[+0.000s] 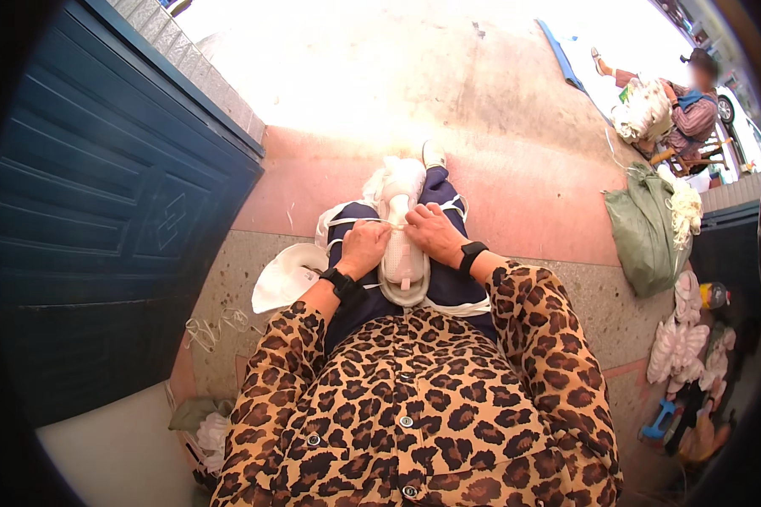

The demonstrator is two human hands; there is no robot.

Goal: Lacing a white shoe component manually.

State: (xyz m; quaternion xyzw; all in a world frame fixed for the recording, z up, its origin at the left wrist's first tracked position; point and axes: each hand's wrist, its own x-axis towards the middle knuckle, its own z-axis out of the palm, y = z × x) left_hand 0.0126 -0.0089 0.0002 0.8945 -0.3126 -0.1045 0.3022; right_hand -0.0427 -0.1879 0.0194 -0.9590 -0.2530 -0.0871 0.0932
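Note:
Across my lap lies a long white shoe-shaped piece (403, 266) with a meshed surface, a rounded near end and a small pink tab. My left hand (365, 247) is closed at its left edge, and my right hand (435, 235) is closed at its right edge. A thin white cord (386, 223) runs between my pinched fingers, over the piece. Both sets of fingertips are bent down and partly hidden. Crumpled white, see-through plastic (396, 179) sits at its far end. White bands (458, 308) cross my dark trousers.
A white cloth piece (286, 277) lies left of my leg, near loose cord (216, 329). A blue panelled door (110, 211) stands left. At right are a green sack (647, 228), pale bundles (678, 351) and a blue-handled tool (658, 420). Beyond, a person (693, 118) sits holding white material.

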